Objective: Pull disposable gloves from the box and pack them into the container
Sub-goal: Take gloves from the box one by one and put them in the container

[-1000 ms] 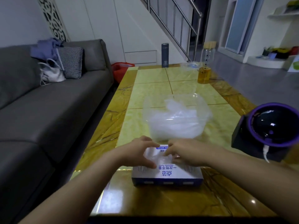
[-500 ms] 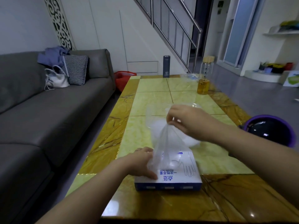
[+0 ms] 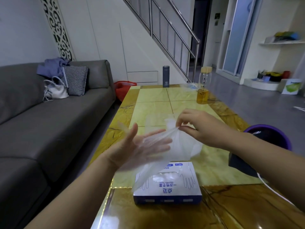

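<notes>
Between the pinching fingertips of right hand (image 3: 198, 128): thin, crinkled clear-film glove (image 3: 181, 146), draped across left hand (image 3: 138, 147)'s spread straight fingers; cardboard box (image 3: 168, 189) below.

The single wide-angle camera, worn on the head, looked forward and down along the glossy yellow-and-brown marble-patterned table (image 3: 165, 96). It sat close above the blue-and-white cardboard glove box (image 3: 167, 184), with the grey fabric sofa (image 3: 49, 121) on its left.
</notes>
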{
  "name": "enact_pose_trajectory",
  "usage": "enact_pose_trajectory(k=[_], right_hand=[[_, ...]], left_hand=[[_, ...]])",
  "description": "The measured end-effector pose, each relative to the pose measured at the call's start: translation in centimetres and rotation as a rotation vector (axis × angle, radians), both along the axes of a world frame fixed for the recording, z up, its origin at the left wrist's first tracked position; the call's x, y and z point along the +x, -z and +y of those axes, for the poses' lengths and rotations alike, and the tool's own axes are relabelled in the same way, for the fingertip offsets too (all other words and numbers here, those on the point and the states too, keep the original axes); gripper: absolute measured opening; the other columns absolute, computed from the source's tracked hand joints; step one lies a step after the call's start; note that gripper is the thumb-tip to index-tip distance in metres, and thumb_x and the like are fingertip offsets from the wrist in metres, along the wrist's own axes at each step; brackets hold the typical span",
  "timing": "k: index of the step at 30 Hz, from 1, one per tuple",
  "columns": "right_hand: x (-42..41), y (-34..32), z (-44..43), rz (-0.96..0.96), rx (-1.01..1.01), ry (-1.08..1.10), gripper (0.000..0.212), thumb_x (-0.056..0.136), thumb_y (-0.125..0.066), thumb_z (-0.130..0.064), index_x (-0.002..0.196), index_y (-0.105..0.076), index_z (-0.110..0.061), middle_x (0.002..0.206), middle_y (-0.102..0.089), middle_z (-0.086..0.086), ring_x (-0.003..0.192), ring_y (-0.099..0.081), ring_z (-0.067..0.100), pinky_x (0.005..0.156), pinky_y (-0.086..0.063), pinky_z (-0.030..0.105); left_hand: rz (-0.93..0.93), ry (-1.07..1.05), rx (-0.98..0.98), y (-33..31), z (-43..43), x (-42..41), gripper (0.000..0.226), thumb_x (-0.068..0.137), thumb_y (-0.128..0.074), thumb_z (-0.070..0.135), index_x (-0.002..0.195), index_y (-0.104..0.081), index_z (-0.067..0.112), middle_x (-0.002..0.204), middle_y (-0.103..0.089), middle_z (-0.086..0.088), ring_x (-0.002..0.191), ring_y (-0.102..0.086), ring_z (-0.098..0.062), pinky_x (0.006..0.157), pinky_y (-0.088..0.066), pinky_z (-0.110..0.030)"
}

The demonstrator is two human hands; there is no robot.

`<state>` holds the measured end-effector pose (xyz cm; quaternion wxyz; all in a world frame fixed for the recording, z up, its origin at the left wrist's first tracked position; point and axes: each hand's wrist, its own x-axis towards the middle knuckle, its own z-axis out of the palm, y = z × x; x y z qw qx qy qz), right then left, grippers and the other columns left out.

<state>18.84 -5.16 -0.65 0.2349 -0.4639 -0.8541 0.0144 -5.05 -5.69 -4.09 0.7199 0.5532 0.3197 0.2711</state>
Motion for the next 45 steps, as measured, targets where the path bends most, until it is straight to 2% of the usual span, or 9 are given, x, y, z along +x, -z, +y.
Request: enact_pose_trajectory(k=[2,9,15,20,28,32,35,40,45], right_hand=[[-0.5,0.0,-0.5,-0.004,0.025,-0.019,0.007,0.093,-0.058,-0.023,0.095,-0.064,-0.023,0.095,-0.052,-0.016,0.088,-0.048,0.005,0.08,-0.046,0.034],[-0.4,0.4,-0.5,0.307,-0.08,0.084,0.043,0.089,-0.063,-0.029,0.131,-0.05,-0.03,0.127,-0.049,-0.01,0.112,-0.046,0.004,0.093,-0.039,0.022],[-0.1,1.4,-0.8,1.107,-0.867,0.105,0.087,0.072,-0.062,-0.047,0.147,-0.021,-0.035,0.126,-0.057,0.01,0.108,-0.059,0.024,0.094,-0.05,0.04],[-1.3,0.5,-0.5,1.138,-0.808,-0.113,0.083,0.071,-0.068,-0.017,0.14,-0.028,-0.039,0.099,-0.072,0.011,0.093,-0.067,0.023,0.092,-0.053,0.037],[-1.3,-1.9,2.8,0.612,-0.49,-0.086,0.044,0.083,-0.068,-0.004,0.114,-0.064,-0.035,0.11,-0.068,-0.016,0.104,-0.063,0.019,0.096,-0.049,0.028],[1.0,-1.5,5.7,0.422,-0.558,0.041,0.05,0.084,-0.065,-0.007,0.123,-0.059,-0.038,0.107,-0.068,0.0,0.104,-0.061,0.026,0.088,-0.047,0.026],[2.5,-0.5,7.9,0.289,-0.61,0.15,0.06,0.083,-0.064,-0.007,0.134,-0.051,-0.036,0.132,-0.058,0.003,0.115,-0.055,0.019,0.076,-0.036,0.01],[3.4,3.0,11.0,0.088,-0.57,0.399,0.073,0.08,-0.066,-0.008,0.145,-0.038,-0.021,0.15,-0.036,-0.001,0.129,-0.043,0.017,0.092,-0.041,0.023],[3.1,4.8,12.2,-0.132,-0.567,0.486,0.072,0.083,-0.065,-0.011,0.147,-0.031,-0.012,0.143,-0.043,0.007,0.11,-0.055,0.019,0.083,-0.047,0.025]], left_hand=[[-0.15,0.042,-0.114,-0.5,0.3,0.7,0.102,0.061,-0.074,0.066,0.144,-0.034,0.021,0.141,-0.049,-0.014,0.129,-0.048,-0.029,0.106,-0.041,-0.041],[-0.175,-0.186,0.018,-1.2,0.5,2.8,0.038,0.092,-0.044,-0.008,0.122,-0.059,0.008,0.118,-0.066,-0.014,0.091,-0.07,-0.022,0.08,-0.058,-0.031],[-0.176,-0.2,0.175,-1.8,1.4,1.7,0.044,0.078,-0.064,0.001,0.12,-0.059,0.014,0.125,-0.063,-0.001,0.088,-0.07,-0.023,0.075,-0.057,-0.03],[-0.097,-0.199,0.222,-2.5,2.3,1.1,0.055,0.075,-0.068,0.002,0.126,-0.054,0.016,0.13,-0.056,-0.007,0.09,-0.07,-0.025,0.075,-0.056,-0.028],[0.119,-0.126,0.322,-3.2,6.6,0.4,0.059,0.082,-0.062,0.0,0.136,-0.048,0.02,0.125,-0.062,-0.005,0.103,-0.066,-0.023,0.08,-0.057,-0.032],[0.354,-0.139,0.405,-2.7,10.3,-0.3,0.062,0.086,-0.066,0.008,0.141,-0.043,0.025,0.138,-0.048,0.003,0.111,-0.06,-0.014,0.088,-0.053,-0.026],[0.722,-0.237,0.626,-1.7,13.2,0.2,0.06,0.089,-0.063,0.011,0.143,-0.039,0.024,0.14,-0.046,0.005,0.11,-0.055,-0.01,0.089,-0.045,-0.02],[1.082,-0.621,1.119,-0.5,15.5,3.5,0.052,0.091,-0.059,0.018,0.14,-0.042,0.026,0.145,-0.038,0.003,0.124,-0.045,-0.019,0.1,-0.039,-0.034],[1.173,-0.003,1.163,0.5,13.9,8.1,0.035,0.094,-0.053,0.035,0.13,-0.054,0.033,0.136,-0.049,0.009,0.114,-0.053,-0.012,0.097,-0.045,-0.032]])
